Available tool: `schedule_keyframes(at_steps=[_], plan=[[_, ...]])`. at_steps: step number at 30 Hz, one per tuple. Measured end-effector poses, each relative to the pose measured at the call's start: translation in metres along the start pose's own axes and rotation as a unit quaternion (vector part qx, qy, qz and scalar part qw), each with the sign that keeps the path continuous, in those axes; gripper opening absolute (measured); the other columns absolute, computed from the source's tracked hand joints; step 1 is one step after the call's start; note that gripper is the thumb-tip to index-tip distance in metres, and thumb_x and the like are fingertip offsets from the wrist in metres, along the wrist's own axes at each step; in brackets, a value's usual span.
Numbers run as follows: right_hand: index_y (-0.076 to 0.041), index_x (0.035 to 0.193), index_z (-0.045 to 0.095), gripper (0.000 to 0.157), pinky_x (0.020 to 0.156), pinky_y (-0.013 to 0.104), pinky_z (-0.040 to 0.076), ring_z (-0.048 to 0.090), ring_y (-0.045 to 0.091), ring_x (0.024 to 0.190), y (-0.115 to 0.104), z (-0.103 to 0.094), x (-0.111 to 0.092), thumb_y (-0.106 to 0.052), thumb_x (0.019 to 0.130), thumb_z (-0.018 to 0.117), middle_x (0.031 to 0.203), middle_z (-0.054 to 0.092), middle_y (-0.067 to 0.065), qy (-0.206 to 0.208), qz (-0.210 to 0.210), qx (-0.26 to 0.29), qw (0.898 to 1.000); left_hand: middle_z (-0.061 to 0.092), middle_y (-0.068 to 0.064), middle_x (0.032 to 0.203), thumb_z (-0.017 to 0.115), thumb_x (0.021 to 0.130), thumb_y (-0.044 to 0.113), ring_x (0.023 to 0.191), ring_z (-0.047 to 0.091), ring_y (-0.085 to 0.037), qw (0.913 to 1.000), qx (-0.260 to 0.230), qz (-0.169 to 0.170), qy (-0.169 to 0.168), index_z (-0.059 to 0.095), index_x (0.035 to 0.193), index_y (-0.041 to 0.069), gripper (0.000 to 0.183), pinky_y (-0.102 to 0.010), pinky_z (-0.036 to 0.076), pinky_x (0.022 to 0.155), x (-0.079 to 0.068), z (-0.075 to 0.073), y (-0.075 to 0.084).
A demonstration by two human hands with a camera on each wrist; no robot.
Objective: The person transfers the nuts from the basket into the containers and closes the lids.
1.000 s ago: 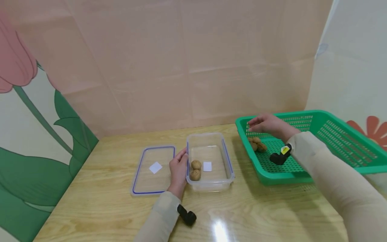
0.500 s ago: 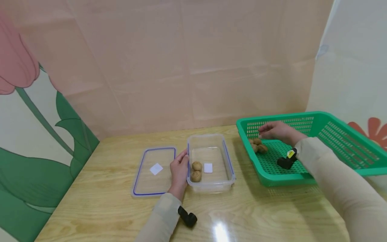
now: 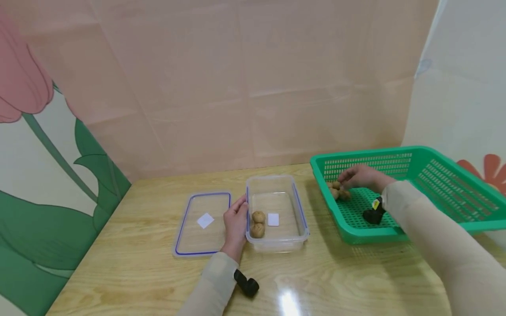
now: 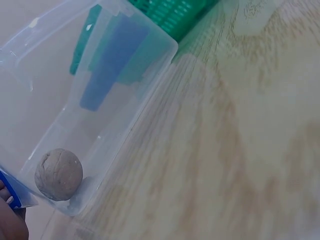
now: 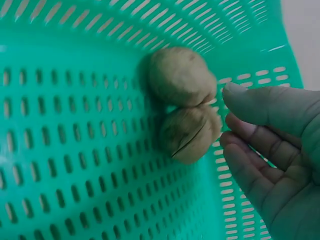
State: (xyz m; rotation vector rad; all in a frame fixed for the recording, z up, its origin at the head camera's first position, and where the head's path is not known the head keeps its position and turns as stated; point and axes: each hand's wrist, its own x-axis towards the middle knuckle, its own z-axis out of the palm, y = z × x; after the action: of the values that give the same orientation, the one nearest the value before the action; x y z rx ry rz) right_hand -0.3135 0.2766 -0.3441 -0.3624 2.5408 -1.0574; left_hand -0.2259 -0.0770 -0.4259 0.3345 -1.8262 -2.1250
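Note:
My left hand holds the left rim of a clear plastic food container, thumb and fingers at its blue-edged side. Two walnuts lie inside along that wall; the left wrist view shows one walnut in the corner. Over at the right, my right hand reaches down into a green plastic basket. In the right wrist view its fingers are loosely bent, with a gap between thumb and fingertips, right beside two walnuts. Several walnuts cluster in the basket's left corner.
The container's flat lid, with a blue seal and a white square label, lies on the wooden table to the left. Another white square shows at the container's bottom. A paper-covered wall stands behind.
My right hand has moved down and slightly right inside the basket, closer to the walnuts, its fingers bending more. The left hand and container stay in place.

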Motion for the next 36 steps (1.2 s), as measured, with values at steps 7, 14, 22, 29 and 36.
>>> schedule_keyframes(at_steps=[7, 14, 22, 29, 36], plan=[[0.007, 0.118, 0.055, 0.044, 0.092, 0.051, 0.044, 0.056, 0.029, 0.104, 0.014, 0.002, 0.004, -0.014, 0.082, 0.068, 0.112, 0.062, 0.02, -0.026, 0.011, -0.018, 0.999, 0.06, -0.014, 0.123, 0.054, 0.09, 0.008, 0.12, 0.05, -0.026, 0.9999, -0.003, 0.0, -0.011, 0.064, 0.116, 0.003, 0.028, -0.036, 0.042, 0.1, -0.004, 0.002, -0.001], [0.007, 0.118, 0.055, 0.046, 0.091, 0.048, 0.045, 0.056, 0.028, 0.104, 0.018, -0.001, 0.005, -0.015, 0.081, 0.07, 0.114, 0.061, 0.018, -0.042, 0.011, -0.018, 0.999, 0.061, -0.011, 0.122, 0.055, 0.09, 0.009, 0.118, 0.052, -0.022, 0.9999, -0.005, -0.007, -0.009, 0.065, 0.115, 0.004, 0.027, -0.035, 0.043, 0.099, -0.003, 0.002, 0.0], [0.008, 0.122, 0.052, 0.053, 0.092, 0.051, 0.044, 0.051, 0.037, 0.11, 0.014, -0.004, 0.008, -0.014, 0.079, 0.072, 0.119, 0.057, 0.023, -0.072, 0.012, -0.07, 0.995, 0.061, -0.011, 0.122, 0.056, 0.089, 0.01, 0.118, 0.052, -0.023, 1.0, -0.004, -0.004, -0.005, 0.065, 0.115, 0.005, 0.028, -0.035, 0.043, 0.099, 0.0, 0.003, 0.004], [0.011, 0.126, 0.046, 0.059, 0.097, 0.057, 0.038, 0.038, 0.049, 0.12, 0.013, -0.002, 0.008, -0.014, 0.079, 0.071, 0.131, 0.044, 0.032, -0.104, 0.02, -0.094, 0.99, 0.062, -0.011, 0.121, 0.056, 0.089, 0.009, 0.117, 0.052, -0.023, 1.0, -0.003, -0.006, 0.004, 0.065, 0.114, 0.005, 0.027, -0.034, 0.044, 0.098, 0.0, 0.002, 0.001], [0.008, 0.126, 0.049, 0.059, 0.095, 0.057, 0.04, 0.04, 0.048, 0.119, 0.013, -0.003, 0.008, -0.019, 0.079, 0.072, 0.13, 0.046, 0.031, -0.099, 0.013, -0.099, 0.99, 0.062, -0.01, 0.12, 0.056, 0.088, 0.009, 0.117, 0.053, -0.021, 1.0, -0.002, -0.001, 0.006, 0.066, 0.114, 0.005, 0.027, -0.033, 0.044, 0.097, 0.0, 0.002, 0.001]])
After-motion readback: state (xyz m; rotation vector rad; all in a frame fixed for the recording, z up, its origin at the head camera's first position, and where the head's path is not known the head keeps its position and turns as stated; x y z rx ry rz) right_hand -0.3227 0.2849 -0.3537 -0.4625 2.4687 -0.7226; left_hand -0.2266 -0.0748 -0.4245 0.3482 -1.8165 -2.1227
